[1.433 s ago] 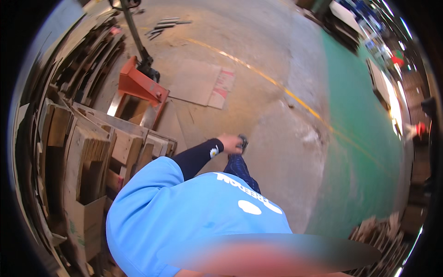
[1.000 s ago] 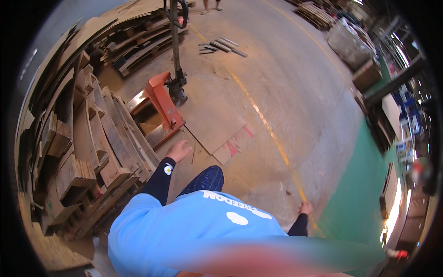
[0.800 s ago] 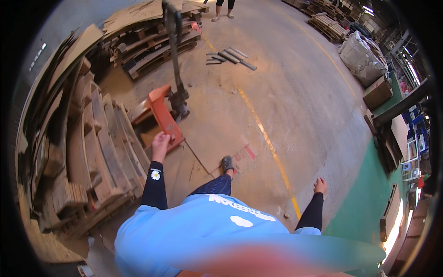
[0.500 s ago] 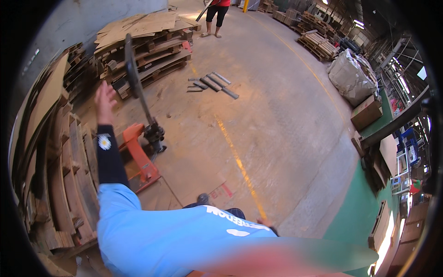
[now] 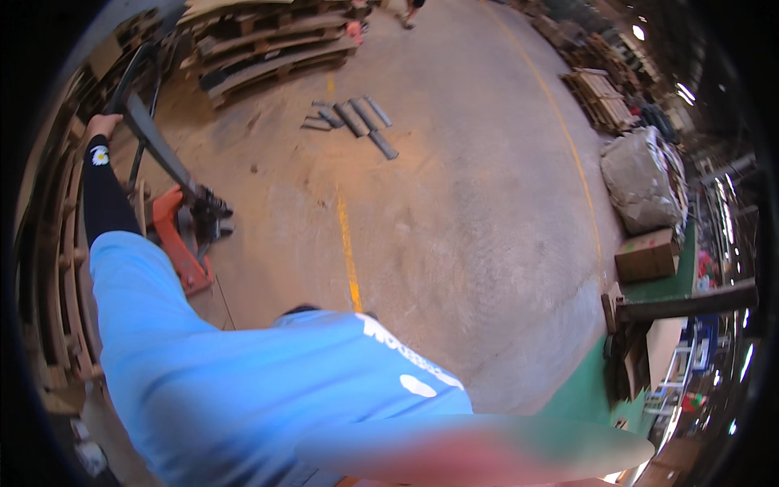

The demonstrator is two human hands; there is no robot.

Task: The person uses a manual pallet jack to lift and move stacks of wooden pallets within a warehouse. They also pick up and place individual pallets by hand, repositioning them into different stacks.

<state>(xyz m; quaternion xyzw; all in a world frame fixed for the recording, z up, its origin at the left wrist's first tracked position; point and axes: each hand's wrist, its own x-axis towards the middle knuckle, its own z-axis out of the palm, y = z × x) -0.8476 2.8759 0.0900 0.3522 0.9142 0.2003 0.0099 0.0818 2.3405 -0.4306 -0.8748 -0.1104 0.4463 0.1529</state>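
Note:
My left hand [image 5: 104, 127] reaches out to the far left, in a black sleeve with a daisy on it. Its fingers are closed on the looped end of a dark pallet jack handle [image 5: 154, 140], which leans toward me. Below the handle is the orange body of the pallet jack [image 5: 172, 235], close to my left side. Its forks are mostly hidden behind my arm and blue shirt. My right hand does not show.
Wooden pallets stack along the left edge, with another pallet stack [image 5: 280, 61] ahead. Several grey strips [image 5: 352, 118] lie on the dusty floor. A yellow line [image 5: 349, 252] crosses it. Right: a bulging white sack [image 5: 641, 178], a carton [image 5: 647, 256] and a dark beam [image 5: 690, 302]. Someone's foot [image 5: 407, 19] shows far ahead.
My left hand, spread beside the handle before, has closed on it. The handle has swung left and toward me. My view has tilted down, so only a little of the other person shows.

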